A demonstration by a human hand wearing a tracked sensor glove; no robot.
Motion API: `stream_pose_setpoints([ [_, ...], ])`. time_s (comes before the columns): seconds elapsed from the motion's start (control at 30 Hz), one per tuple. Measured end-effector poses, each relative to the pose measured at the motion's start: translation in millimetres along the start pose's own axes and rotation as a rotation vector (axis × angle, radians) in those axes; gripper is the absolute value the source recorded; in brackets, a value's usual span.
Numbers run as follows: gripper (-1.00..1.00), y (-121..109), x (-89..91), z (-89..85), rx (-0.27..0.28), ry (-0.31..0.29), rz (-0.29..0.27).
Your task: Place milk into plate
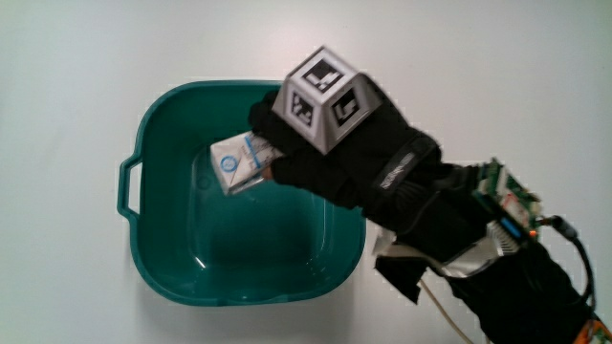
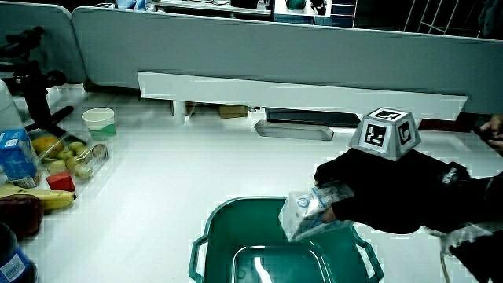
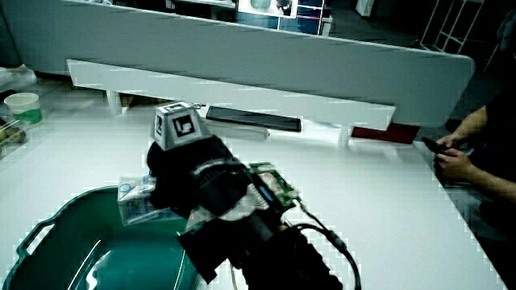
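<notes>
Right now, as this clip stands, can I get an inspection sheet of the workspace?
Surface: white table, bare around the basin.
Job's things: milk carton held over the green basin, which serves as the plate; not yet set down.
Clutter: in a side view, fruit, a blue carton and a cup near the table's edge.
Hands: gloved hand shut on the carton.
Cables: a wire at the forearm.
Surroundings: low grey partition.

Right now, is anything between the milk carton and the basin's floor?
Nothing: in a side view the hand holds the milk carton above the teal basin, whose floor is bare.
</notes>
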Motion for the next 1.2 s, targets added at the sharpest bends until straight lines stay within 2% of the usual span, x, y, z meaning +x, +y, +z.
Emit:
stream_pose_setpoints([
  [0.13, 0.0, 5.7, -4.4, -7.8, -0.016, -0.016, 0.003],
  [0.23, 0.0, 15.6, -5.1, -22.0, -0.063, -0.005, 0.016],
  [0.33, 0.0, 17.3, -11.6, -22.6, -0.052, -0.037, 0.011],
  [0.47, 0.0, 26.9, -13.8, -35.4, -0.097, -0.036, 0.024],
  [0.83, 0.0, 41.4, -17.0, -63.4, -0.164, -0.028, 0.04],
  [1.17, 0.0, 44.6, -17.5, -67.0, -0.177, -0.025, 0.032],
  [1.2, 0.0, 46.2, -16.0, -69.5, -0.192, -0.016, 0.028],
])
